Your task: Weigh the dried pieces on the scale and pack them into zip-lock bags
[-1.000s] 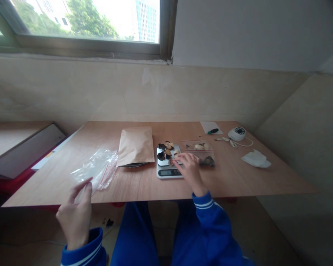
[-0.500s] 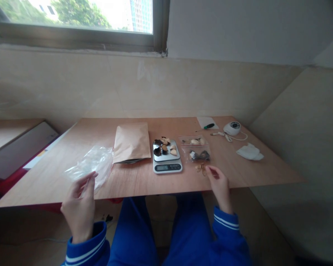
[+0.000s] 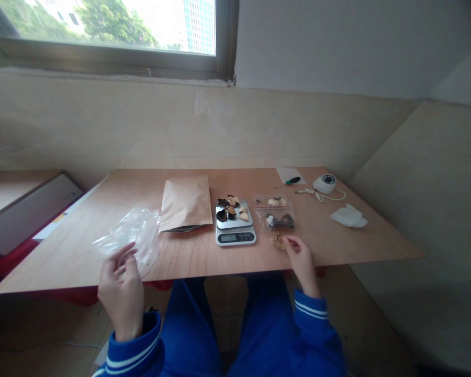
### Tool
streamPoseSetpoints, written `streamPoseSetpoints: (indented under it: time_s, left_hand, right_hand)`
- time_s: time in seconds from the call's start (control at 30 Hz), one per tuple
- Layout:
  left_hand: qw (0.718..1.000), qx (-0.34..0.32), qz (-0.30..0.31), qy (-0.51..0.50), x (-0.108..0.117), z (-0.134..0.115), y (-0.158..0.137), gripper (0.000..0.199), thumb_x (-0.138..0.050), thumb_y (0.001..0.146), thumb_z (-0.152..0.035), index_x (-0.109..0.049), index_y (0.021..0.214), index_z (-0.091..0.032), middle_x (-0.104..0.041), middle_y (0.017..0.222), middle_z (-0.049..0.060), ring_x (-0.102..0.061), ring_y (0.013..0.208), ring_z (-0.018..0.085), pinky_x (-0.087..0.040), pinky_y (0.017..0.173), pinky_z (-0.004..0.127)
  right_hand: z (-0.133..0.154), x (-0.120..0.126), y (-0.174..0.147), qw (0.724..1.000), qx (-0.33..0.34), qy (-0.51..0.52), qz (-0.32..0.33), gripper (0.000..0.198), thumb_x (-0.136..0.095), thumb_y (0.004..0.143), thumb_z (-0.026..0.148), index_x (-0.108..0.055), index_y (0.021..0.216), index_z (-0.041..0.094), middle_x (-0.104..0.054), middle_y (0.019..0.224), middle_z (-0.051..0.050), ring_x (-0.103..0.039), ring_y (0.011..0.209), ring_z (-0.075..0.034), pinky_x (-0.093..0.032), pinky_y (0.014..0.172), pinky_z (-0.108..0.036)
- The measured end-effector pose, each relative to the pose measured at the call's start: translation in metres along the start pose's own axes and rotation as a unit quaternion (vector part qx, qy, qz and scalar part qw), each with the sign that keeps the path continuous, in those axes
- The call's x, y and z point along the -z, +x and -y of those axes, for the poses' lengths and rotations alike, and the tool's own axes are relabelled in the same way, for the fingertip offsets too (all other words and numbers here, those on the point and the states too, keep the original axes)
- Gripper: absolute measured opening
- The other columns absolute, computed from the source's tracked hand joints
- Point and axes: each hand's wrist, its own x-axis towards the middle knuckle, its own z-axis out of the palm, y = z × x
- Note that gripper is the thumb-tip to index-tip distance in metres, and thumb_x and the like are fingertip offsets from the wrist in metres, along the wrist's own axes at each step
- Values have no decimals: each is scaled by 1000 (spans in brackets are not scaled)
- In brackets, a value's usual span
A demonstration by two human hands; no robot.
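My right hand pinches a tan, frilly dried piece at the table's front, just below the small zip bags. To the left, my left hand is raised over the table edge, fingers loosely curled and apart, with nothing visible between them. Behind it lies a crumpled clear plastic bag; whether they touch I cannot tell. Between the hands, a white digital scale carries several dark and pale dried pieces. One zip bag has dark lumps inside; the other zip bag has pale ones.
A brown kraft pouch lies left of the scale. Toward the back right are a green-handled screwdriver, a white paper, a white round device with its cable, and a crumpled white cloth or tissue.
My right hand and the tan piece have shifted slightly left. My left hand has moved a little right, its fingers loosening apart. The view has tilted slightly.
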Motion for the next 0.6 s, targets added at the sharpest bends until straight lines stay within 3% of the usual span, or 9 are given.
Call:
streamPoseSetpoints:
  time_s: [0.23, 0.4, 0.6]
  left_hand:
    - [999, -18, 32, 11, -1, 0, -4, 32, -44, 84, -26, -66, 106, -21, -68, 111, 6, -63, 102, 27, -49, 91, 43]
    - [999, -21, 41, 8, 4, 4, -3, 30, -45, 84, -26, -66, 105, -22, -67, 111, 4, -60, 106, 29, -46, 96, 47]
    - [999, -4, 49, 24, 5, 4, -1, 33, -43, 84, -27, -66, 108, -23, -66, 113, 4, -60, 105, 31, -47, 94, 50]
  right_hand:
    - [-9, 0, -5, 987, 74, -131, -64, 43, -46, 86, 52, -70, 80, 17, -67, 82, -14, -58, 81, -29, -44, 78, -46]
    - [8, -13, -16, 961, 106, -219, -133, 33, -45, 89, 38, -68, 99, 16, -60, 105, -19, -52, 98, -33, -39, 84, -51]
    - [50, -51, -31, 959, 189, -204, -64, 23, -47, 90, 28, -65, 103, 21, -56, 114, -14, -50, 104, -29, -39, 89, -46]
